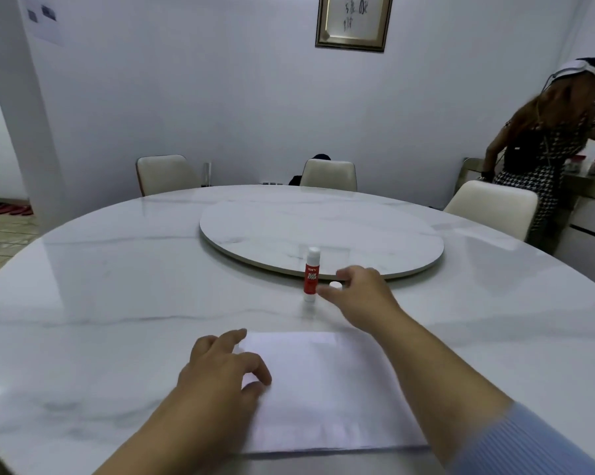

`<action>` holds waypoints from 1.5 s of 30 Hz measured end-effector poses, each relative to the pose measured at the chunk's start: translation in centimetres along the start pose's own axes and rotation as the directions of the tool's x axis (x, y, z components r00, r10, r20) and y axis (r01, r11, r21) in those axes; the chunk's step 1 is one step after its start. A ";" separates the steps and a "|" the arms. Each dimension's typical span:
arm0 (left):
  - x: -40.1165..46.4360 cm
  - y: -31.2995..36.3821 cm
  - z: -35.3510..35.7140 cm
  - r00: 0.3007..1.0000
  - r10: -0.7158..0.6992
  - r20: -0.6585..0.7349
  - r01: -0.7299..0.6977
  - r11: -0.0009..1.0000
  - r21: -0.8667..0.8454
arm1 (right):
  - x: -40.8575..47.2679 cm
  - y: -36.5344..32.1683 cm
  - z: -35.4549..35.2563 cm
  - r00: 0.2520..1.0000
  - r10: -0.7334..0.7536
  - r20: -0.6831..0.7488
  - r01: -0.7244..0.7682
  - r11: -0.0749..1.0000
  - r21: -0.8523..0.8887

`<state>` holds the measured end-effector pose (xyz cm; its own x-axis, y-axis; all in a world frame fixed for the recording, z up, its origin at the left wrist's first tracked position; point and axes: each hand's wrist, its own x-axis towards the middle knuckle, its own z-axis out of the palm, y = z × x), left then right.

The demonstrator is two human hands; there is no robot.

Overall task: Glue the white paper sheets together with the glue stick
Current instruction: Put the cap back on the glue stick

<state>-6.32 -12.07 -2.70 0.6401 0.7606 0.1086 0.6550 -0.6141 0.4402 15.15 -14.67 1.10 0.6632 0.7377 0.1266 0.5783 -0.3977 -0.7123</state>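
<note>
A stack of white paper sheets (323, 389) lies flat on the table right in front of me. My left hand (220, 368) rests on the stack's left edge, fingers loosely curled, fingertips on the paper. A red and white glue stick (312, 274) stands upright beyond the paper. My right hand (357, 296) hovers just right of the stick, thumb and forefinger spread. A small white cap (335, 285) sits between those two fingers, and I cannot tell whether they touch it.
The paper lies on a round white marble table (117, 286) with a raised turntable (323, 231) in the middle, just behind the glue stick. Cream chairs (328, 174) stand around the far side. A person (546, 149) stands at a counter at the far right.
</note>
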 end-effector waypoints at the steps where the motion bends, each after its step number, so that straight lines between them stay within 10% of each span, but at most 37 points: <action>1: 0.1 -0.1 0.0 1.000 0.000 0.008 0.000 1.000 -0.018 | 1.2 -0.2 1.1 1.000 0.015 -0.027 -0.014 1.000 0.020; 11: 2.7 0.1 -1.6 0.968 -0.033 -0.249 -0.073 0.912 -0.403 | 3.9 0.1 4.2 0.975 -0.080 -0.206 0.115 0.980 0.165; 17: 6.5 3.3 -1.6 0.999 0.048 0.007 -0.014 0.434 -0.901 | -2.3 -0.7 -0.4 0.930 -0.248 0.272 0.029 0.785 0.619; 27: 5.4 4.0 -0.1 0.989 0.095 -0.110 -0.133 0.300 -0.945 | -6.2 2.0 -1.2 0.835 -0.182 0.519 -0.392 0.463 0.795; 34: 5.1 3.8 -0.1 0.983 -0.040 -0.177 -0.158 0.292 -0.943 | -6.9 0.8 0.1 0.976 -0.082 0.200 -0.045 0.828 0.558; 40: 5.1 3.4 -0.2 0.984 -0.030 -0.174 -0.161 0.249 -0.955 | -7.3 0.5 -0.1 0.929 -0.123 0.349 -0.145 0.747 0.648; 45: 4.9 3.9 0.1 0.986 0.002 -0.166 -0.159 0.296 -0.942 | -7.7 0.2 0.9 0.972 -0.070 0.224 -0.031 0.908 0.419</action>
<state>-0.61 -10.78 -0.50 0.5658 0.7837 0.2561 -0.2860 -0.1048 0.9525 9.76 -19.91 -0.64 0.4977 0.8672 0.0182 0.3051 -0.1554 -0.9395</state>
